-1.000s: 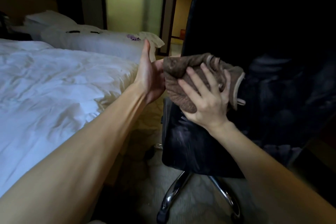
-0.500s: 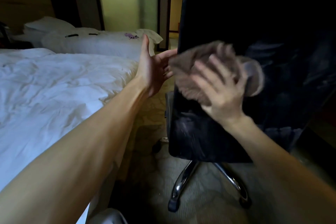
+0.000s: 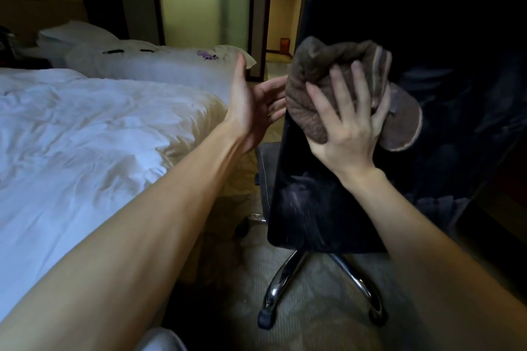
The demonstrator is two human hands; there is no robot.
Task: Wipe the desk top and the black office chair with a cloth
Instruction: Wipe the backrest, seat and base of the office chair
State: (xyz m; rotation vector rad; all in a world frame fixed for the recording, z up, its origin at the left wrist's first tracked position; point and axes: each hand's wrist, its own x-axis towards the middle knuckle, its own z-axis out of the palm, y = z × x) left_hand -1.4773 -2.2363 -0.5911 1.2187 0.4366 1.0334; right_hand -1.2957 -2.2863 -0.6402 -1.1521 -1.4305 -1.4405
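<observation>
The brown cloth is bunched into a thick wad and pressed against the back face of the backrest of the black office chair, high up and close to its left edge. One hemmed corner of the cloth hangs loose to the right of the wad. The right grip, a bare hand, holds the wad from the near side. Its fingers are spread and bent over the folds, and its thumb is tucked under the lower left of the wad.

The left grip is beside the chair's left edge, open and holding nothing, with the palm turned toward the chair and the thumb pointing up. Its fingers reach as far as the cloth and the backrest edge. Whether they touch either one cannot be told, since the fingertips are hidden there.

Below the backrest the edge of the seat shows on the left. Under it are the chrome base legs, each ending in a dark caster on the patterned carpet.

To the left, near the chair, is a bed with a rumpled white duvet. Beyond it lie white pillows and a second white bed with a small purple thing on it. Past the beds an open doorway shows a lit passage.
</observation>
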